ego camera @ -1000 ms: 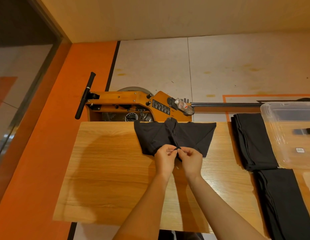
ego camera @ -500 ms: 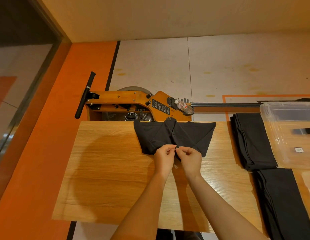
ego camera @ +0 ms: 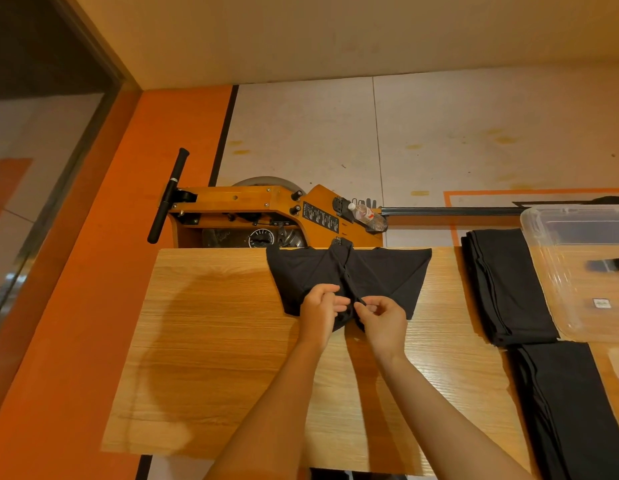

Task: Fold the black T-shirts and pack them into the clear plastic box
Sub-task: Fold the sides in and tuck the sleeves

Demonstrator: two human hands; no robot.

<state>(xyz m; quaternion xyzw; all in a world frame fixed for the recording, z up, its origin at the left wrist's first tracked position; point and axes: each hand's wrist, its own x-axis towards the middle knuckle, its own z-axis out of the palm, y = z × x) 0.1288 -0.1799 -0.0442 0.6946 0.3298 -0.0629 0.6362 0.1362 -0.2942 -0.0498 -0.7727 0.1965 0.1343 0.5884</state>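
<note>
A black T-shirt (ego camera: 387, 275) lies partly folded at the far edge of the wooden table (ego camera: 214, 358), its two sides turned in toward a centre seam. My left hand (ego camera: 320, 308) and my right hand (ego camera: 382, 318) sit close together at its near edge, each pinching the black fabric. The clear plastic box (ego camera: 578, 271) stands at the right edge of the table. Two stacks of folded black T-shirts lie beside it: one stack (ego camera: 505, 285) to its left, another stack (ego camera: 571, 410) nearer to me.
Beyond the table stands an orange wooden rowing machine (ego camera: 266, 213) with a black handle and a plastic bottle (ego camera: 365, 214) on it. Its rail runs right along the floor. An orange floor strip and a glass wall lie to the left.
My hands have shifted slightly apart at the shirt's near edge, still pinching the fabric. The shirt and the stacks have stayed where they were.
</note>
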